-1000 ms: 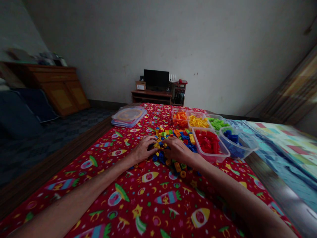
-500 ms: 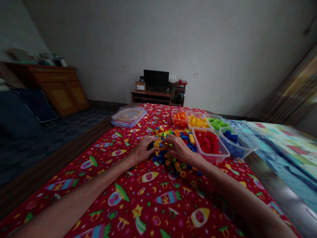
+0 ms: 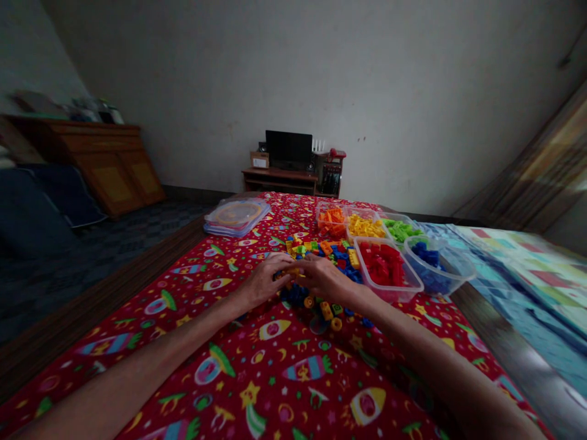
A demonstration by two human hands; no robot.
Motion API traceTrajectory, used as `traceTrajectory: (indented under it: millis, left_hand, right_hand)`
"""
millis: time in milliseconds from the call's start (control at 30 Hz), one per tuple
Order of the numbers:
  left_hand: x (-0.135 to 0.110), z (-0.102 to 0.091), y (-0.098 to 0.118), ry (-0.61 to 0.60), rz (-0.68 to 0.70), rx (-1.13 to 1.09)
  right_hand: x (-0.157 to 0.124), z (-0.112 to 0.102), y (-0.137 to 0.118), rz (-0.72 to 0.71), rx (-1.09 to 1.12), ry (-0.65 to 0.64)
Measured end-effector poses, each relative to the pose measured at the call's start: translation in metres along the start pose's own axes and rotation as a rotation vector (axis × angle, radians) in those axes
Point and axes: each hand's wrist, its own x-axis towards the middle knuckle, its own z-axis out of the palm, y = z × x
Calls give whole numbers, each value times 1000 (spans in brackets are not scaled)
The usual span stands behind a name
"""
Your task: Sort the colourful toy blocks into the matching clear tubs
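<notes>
Plastic bricks point(image 3: 339, 253) were heaped at nine o'clock of the red tub point(image 3: 389, 292). Left hand point(image 3: 262, 282) and right hand point(image 3: 326, 278) were curled together on them; any grip could not be told.

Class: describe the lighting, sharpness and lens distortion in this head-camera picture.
Head view: dim light, no glare; the wide-angle lens stretches the red rocket-print cloth at the edges; the left hand, right hand and loose multicoloured plastic bricks look slightly soft.

Loose bricks point(image 3: 331, 249) partly hidden beneath left hand point(image 3: 263, 282) and right hand point(image 3: 326, 278), grip indiscernible, clutter point(image 3: 92, 109) on far-left cabinet point(image 3: 107, 162) blurred, forearms cut by near edge
</notes>
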Motion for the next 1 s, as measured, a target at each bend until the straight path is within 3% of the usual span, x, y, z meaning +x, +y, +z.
traceTrajectory:
  millis: [267,400,567,700,800,900,1000]
  left_hand:
    - [3,1,14,-52,-55,-49]
    - [8,-8,16,-53,-58,4]
    - [18,-43,6,-200,-153,153]
    - [18,-70,-3,-358,-294,160]
    - [14,-80,-4,-512,-344,168]
    - [9,-79,-5,-626,-345,197]
    - [5,-71,-5,-715,-347,232]
  right_hand:
    - [-3,1,1,-11,-38,10]
    - [-6,-8,4,6,-73,36]
    - [-4,-58,33,235,-222,47]
    - [8,-107,82,483,-446,321]
    - [16,-125,107,627,-540,434]
    - [17,-119,105,599,-553,462]
    - [13,-91,78,498,-479,331]
